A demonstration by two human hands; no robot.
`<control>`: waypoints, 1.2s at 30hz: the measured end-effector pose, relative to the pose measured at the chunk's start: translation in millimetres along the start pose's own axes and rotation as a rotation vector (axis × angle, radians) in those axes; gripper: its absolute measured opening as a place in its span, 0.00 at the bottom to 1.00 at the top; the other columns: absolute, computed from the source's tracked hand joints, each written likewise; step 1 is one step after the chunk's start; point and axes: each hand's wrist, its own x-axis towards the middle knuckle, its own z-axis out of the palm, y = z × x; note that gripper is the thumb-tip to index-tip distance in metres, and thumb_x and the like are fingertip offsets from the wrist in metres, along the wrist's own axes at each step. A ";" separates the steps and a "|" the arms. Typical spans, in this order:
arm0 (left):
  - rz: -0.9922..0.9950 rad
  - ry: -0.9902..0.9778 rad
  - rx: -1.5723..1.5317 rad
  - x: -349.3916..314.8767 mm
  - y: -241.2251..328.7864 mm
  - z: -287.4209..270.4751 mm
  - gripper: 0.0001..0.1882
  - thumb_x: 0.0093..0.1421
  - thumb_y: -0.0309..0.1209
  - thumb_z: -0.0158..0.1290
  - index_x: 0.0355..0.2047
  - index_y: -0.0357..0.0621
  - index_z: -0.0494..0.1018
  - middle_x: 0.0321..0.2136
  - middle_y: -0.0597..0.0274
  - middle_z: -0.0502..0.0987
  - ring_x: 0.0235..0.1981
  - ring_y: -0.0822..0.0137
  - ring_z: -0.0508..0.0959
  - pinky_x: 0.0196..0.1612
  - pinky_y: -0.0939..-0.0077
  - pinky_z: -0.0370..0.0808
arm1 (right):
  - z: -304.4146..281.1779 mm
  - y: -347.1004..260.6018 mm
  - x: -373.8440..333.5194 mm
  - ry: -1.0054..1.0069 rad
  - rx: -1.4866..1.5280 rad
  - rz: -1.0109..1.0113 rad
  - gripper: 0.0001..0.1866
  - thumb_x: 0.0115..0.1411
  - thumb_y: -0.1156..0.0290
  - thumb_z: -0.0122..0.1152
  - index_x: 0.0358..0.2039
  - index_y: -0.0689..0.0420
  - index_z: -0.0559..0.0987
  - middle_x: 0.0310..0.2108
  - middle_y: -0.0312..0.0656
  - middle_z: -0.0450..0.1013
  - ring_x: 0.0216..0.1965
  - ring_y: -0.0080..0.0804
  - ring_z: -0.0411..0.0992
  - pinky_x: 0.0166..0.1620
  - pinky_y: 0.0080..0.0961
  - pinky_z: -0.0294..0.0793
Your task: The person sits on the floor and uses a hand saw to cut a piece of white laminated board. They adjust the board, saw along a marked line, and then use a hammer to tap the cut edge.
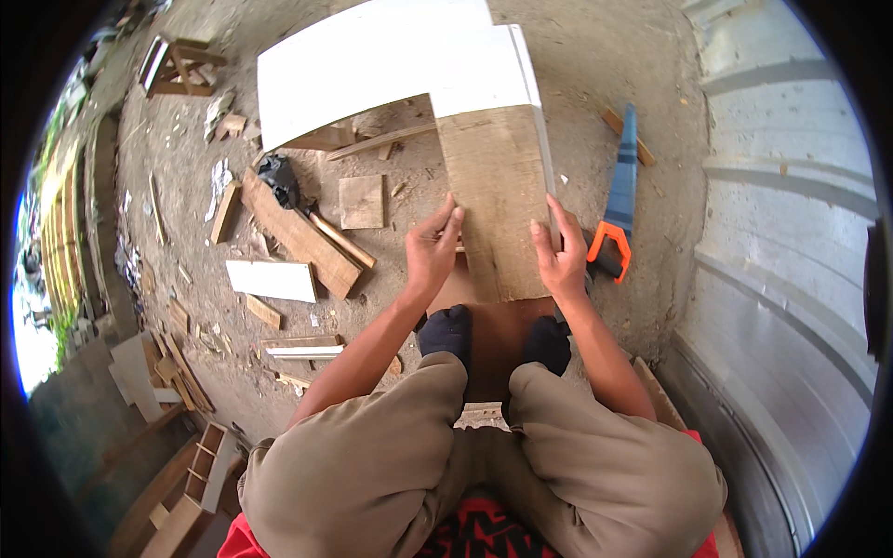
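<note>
A wide, bare wooden board [495, 186] points away from me between my hands, its near end above a brown surface by my feet. My left hand [433, 244] is closed on its left edge, the thumb by the top face. On the opposite edge my right hand [561, 249] grips with thumb and fingers. At the board's far end is a large white panel [372, 65]; whether the two are joined I cannot tell. To the right of my right hand lies a hand saw [621, 186] with a blue blade and orange handle.
At left lie a long plank [302, 232], a black plastic bag [278, 179], a square wood piece [361, 202] and a white-faced offcut [272, 280]. A small wooden frame [181, 67] stands far left. Corrugated metal sheeting [772, 205] borders the right side.
</note>
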 end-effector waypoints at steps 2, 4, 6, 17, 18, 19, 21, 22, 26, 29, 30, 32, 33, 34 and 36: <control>-0.017 -0.058 -0.020 -5.1 2.2 -4.4 0.22 0.66 0.33 0.56 0.58 0.39 0.71 0.42 0.55 0.83 0.39 0.77 0.77 0.43 0.78 0.76 | 0.5 -2.5 -1.2 -0.020 -0.009 0.011 0.24 0.65 0.65 0.61 0.58 0.64 0.72 0.44 0.51 0.74 0.45 0.41 0.73 0.49 0.32 0.71; 0.079 -0.094 -0.063 -11.4 0.3 -8.5 0.24 0.66 0.34 0.56 0.60 0.38 0.69 0.42 0.51 0.83 0.39 0.76 0.78 0.42 0.75 0.77 | 2.6 -1.9 -1.0 -0.041 0.015 0.059 0.24 0.65 0.65 0.61 0.58 0.65 0.72 0.44 0.50 0.73 0.45 0.40 0.73 0.48 0.32 0.71; 0.152 -0.141 0.088 -20.2 -3.8 -14.7 0.28 0.65 0.33 0.56 0.63 0.38 0.66 0.43 0.47 0.81 0.44 0.64 0.80 0.47 0.69 0.75 | 3.6 -0.5 -2.3 -0.036 -0.012 0.022 0.24 0.66 0.66 0.60 0.58 0.65 0.72 0.43 0.48 0.74 0.44 0.38 0.73 0.47 0.31 0.71; 0.447 -0.289 0.356 -44.2 -27.2 -25.4 0.34 0.64 0.34 0.52 0.67 0.36 0.55 0.64 0.42 0.63 0.68 0.46 0.59 0.70 0.48 0.50 | 1.2 5.6 -6.9 -0.134 0.055 0.181 0.28 0.69 0.66 0.54 0.63 0.69 0.63 0.61 0.56 0.64 0.57 0.38 0.68 0.57 0.32 0.69; 0.438 -0.313 0.304 -40.9 -33.2 -28.9 0.32 0.64 0.32 0.51 0.66 0.36 0.57 0.63 0.43 0.64 0.67 0.47 0.59 0.70 0.49 0.51 | 0.1 4.2 -7.7 -0.145 0.064 0.216 0.28 0.69 0.66 0.54 0.63 0.69 0.63 0.61 0.56 0.64 0.57 0.38 0.68 0.58 0.32 0.69; 0.440 -0.339 0.257 -36.6 -34.0 -32.2 0.30 0.64 0.29 0.49 0.66 0.37 0.59 0.63 0.43 0.65 0.67 0.47 0.60 0.70 0.50 0.52 | 0.2 0.8 -4.4 -0.147 0.076 0.247 0.28 0.69 0.66 0.54 0.63 0.69 0.63 0.61 0.55 0.64 0.58 0.38 0.67 0.58 0.31 0.68; 0.434 -0.390 0.237 -36.2 -37.0 -42.3 0.27 0.64 0.27 0.48 0.64 0.37 0.63 0.61 0.43 0.67 0.66 0.47 0.62 0.70 0.51 0.53 | 1.0 -0.6 -3.2 -0.137 0.080 0.262 0.28 0.70 0.66 0.54 0.64 0.69 0.62 0.61 0.55 0.64 0.58 0.38 0.67 0.59 0.31 0.68; 0.428 -0.414 0.227 -37.8 -37.5 -46.7 0.26 0.64 0.25 0.47 0.63 0.37 0.64 0.61 0.44 0.68 0.65 0.47 0.63 0.70 0.51 0.54 | 1.3 1.7 -6.5 -0.130 0.072 0.245 0.27 0.70 0.67 0.54 0.63 0.69 0.62 0.61 0.54 0.64 0.58 0.37 0.67 0.59 0.31 0.68; 0.484 -0.442 0.248 -41.3 -34.2 -47.7 0.28 0.62 0.29 0.52 0.62 0.37 0.65 0.61 0.44 0.68 0.66 0.47 0.62 0.70 0.50 0.53 | 5.1 11.4 -8.3 -0.065 0.041 0.098 0.27 0.70 0.64 0.54 0.64 0.66 0.64 0.37 0.36 0.72 0.33 0.17 0.66 0.37 0.16 0.68; 0.546 -0.439 0.398 -44.6 -36.5 -45.2 0.34 0.60 0.34 0.57 0.64 0.39 0.62 0.63 0.46 0.65 0.68 0.48 0.58 0.71 0.48 0.50 | 2.2 13.1 -7.3 -0.086 0.001 0.101 0.28 0.70 0.63 0.54 0.64 0.66 0.63 0.41 0.38 0.73 0.36 0.19 0.68 0.40 0.17 0.70; 0.560 -0.422 0.415 -46.8 -38.0 -44.6 0.36 0.58 0.36 0.59 0.65 0.39 0.61 0.64 0.47 0.64 0.69 0.49 0.57 0.71 0.47 0.49 | 2.8 13.2 -7.2 -0.083 0.016 0.091 0.28 0.70 0.63 0.54 0.64 0.67 0.63 0.42 0.39 0.72 0.37 0.19 0.68 0.41 0.18 0.70; 0.589 -0.388 0.450 -52.1 -39.2 -43.1 0.40 0.56 0.39 0.62 0.66 0.39 0.59 0.65 0.49 0.62 0.70 0.50 0.54 0.71 0.46 0.48 | 5.6 11.3 -7.1 -0.072 0.044 0.071 0.29 0.70 0.63 0.54 0.64 0.67 0.63 0.46 0.41 0.72 0.40 0.21 0.69 0.44 0.19 0.70; 0.582 -0.388 0.468 -55.2 -39.7 -42.0 0.42 0.55 0.40 0.63 0.66 0.39 0.59 0.66 0.49 0.62 0.70 0.50 0.54 0.72 0.46 0.47 | 5.4 10.9 -6.5 -0.072 0.046 0.067 0.29 0.70 0.63 0.54 0.64 0.67 0.63 0.47 0.42 0.72 0.41 0.22 0.69 0.45 0.19 0.70; 0.575 -0.387 0.489 -58.5 -38.9 -42.3 0.43 0.53 0.41 0.64 0.66 0.39 0.59 0.66 0.49 0.61 0.71 0.50 0.53 0.72 0.47 0.47 | 6.0 10.0 -5.8 -0.072 0.050 0.062 0.29 0.70 0.63 0.54 0.64 0.67 0.63 0.48 0.43 0.72 0.42 0.22 0.69 0.46 0.19 0.70; 0.564 -0.374 0.508 -62.4 -36.6 -40.2 0.44 0.52 0.42 0.65 0.65 0.39 0.60 0.66 0.50 0.61 0.71 0.50 0.53 0.72 0.47 0.47 | 4.5 11.1 -5.8 -0.074 0.041 0.057 0.28 0.70 0.63 0.54 0.64 0.67 0.63 0.49 0.44 0.72 0.42 0.22 0.70 0.47 0.19 0.70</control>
